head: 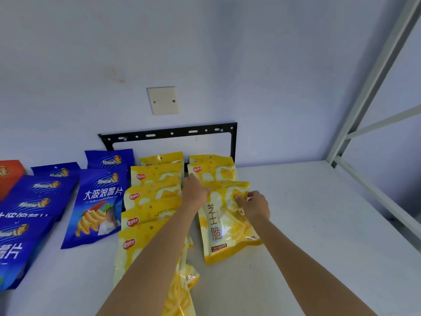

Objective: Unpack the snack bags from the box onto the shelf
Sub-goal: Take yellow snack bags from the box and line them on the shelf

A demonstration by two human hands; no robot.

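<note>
Shelf [319, 224] surface white, wall behind it. The blue snack bags [95, 201] lie in overlapping rows at left. Yellow snack bags [152, 192] form a shingled column in the middle, far end touching the wall. A second yellow column is being built just to its right.

Both hands are on the front yellow bag [224, 226] of that right column. Left hand [194, 190] rests at the bag's top left corner, fingers mostly flat, reaching between the two columns; whether it pinches the edge I cannot tell. Right hand [254, 205] is closed in a pinch on the bag's upper right area, fingers curled into the film.

The box is not in view.

Judgement: step in hand is squaring this bag into its column. To do it well:
- slide the bag far enough that its top overlaps the bag behind, as in the middle column
- keep its left edge beside, not over, the middle column
- press flat before letting go; film looks slippery and the puffy bag may creep toward the near edge.
</note>
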